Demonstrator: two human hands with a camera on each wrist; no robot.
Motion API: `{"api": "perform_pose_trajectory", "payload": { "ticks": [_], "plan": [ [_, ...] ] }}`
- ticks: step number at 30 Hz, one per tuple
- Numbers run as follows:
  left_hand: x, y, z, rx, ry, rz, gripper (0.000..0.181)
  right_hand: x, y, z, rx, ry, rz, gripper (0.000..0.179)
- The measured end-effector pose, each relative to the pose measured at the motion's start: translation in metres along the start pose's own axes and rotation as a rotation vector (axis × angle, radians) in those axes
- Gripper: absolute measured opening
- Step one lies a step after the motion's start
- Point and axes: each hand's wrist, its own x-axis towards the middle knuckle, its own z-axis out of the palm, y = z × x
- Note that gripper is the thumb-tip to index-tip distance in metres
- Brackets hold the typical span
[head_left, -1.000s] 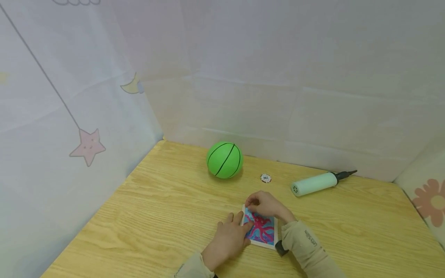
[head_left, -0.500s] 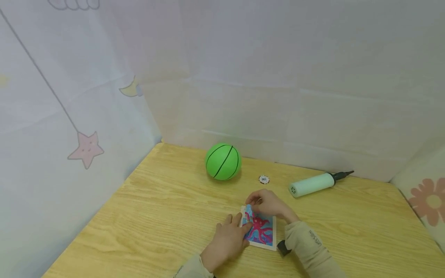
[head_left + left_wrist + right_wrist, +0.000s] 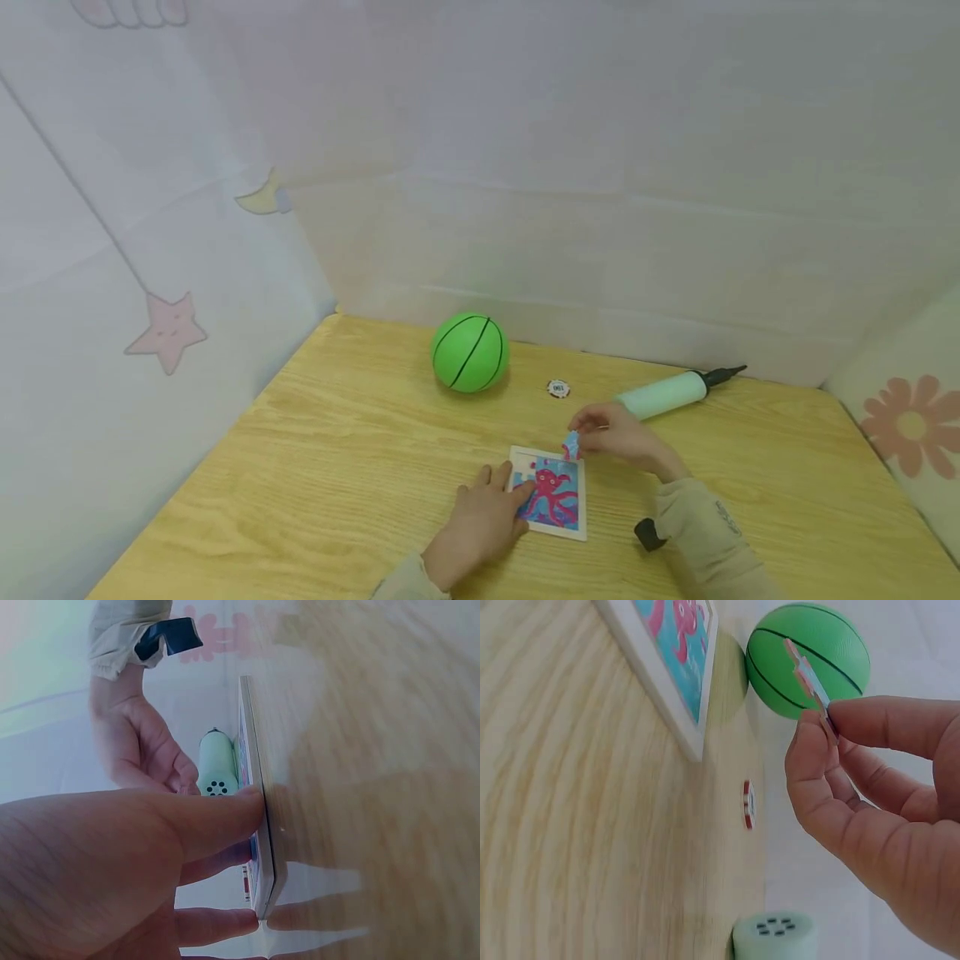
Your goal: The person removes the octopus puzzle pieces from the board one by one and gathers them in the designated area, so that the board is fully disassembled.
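Observation:
A small square jigsaw puzzle (image 3: 558,507) with a white frame and a pink octopus on blue lies flat on the table. Its upper left corner shows a bare pale patch (image 3: 525,463). My left hand (image 3: 478,518) rests at the puzzle's left side, fingers extended, one lying over the picture; in the left wrist view the thumb (image 3: 225,817) touches the frame's edge. Just above the puzzle's upper right corner, my right hand (image 3: 626,440) pinches a blue and pink puzzle piece (image 3: 572,446) between thumb and fingertips. The right wrist view shows this piece (image 3: 807,679) edge-on, off the table.
A green ball (image 3: 470,352) with black lines sits at the back of the wooden table (image 3: 337,450). Right of it lie a poker chip (image 3: 558,389) and a pale green hand pump (image 3: 663,394) with a black nozzle. Patterned white cloth (image 3: 487,167) stands behind.
My right hand has lifted the puzzle piece out of the upper left corner and moved it right, baring the patch beneath. My left hand stays on the puzzle. The head view has shifted slightly.

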Motion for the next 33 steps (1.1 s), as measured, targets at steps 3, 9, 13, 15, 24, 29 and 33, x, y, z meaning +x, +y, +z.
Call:
{"api": "perform_pose_trajectory", "payload": {
  "ticks": [3, 9, 13, 15, 24, 29, 33],
  "plan": [
    [0.000, 0.000, 0.000, -0.005, -0.004, 0.005, 0.049, -0.007, 0.003, -0.008, -0.010, 0.020, 0.013, 0.026],
    [0.000, -0.003, 0.001, -0.015, 0.001, 0.011, 0.049, -0.018, 0.013, -0.024, -0.015, 0.028, 0.058, 0.028],
    [0.000, -0.003, 0.001, -0.016, 0.004, 0.015, 0.049, -0.026, 0.022, -0.032, -0.003, 0.007, 0.087, 0.026],
    [0.000, -0.003, 0.001, -0.014, 0.005, 0.015, 0.049, -0.029, 0.028, -0.035, 0.027, -0.023, 0.086, 0.024],
    [0.000, -0.002, 0.001, -0.019, 0.011, 0.013, 0.049, -0.037, 0.044, -0.043, 0.060, -0.062, 0.089, 0.022],
    [0.000, -0.003, 0.002, -0.006, 0.009, 0.013, 0.049, -0.036, 0.046, -0.039, -0.011, -0.028, 0.076, 0.021],
    [0.001, -0.003, 0.002, 0.002, 0.006, 0.014, 0.049, -0.033, 0.046, -0.034, -0.071, 0.023, 0.096, 0.019]
  ]
}}
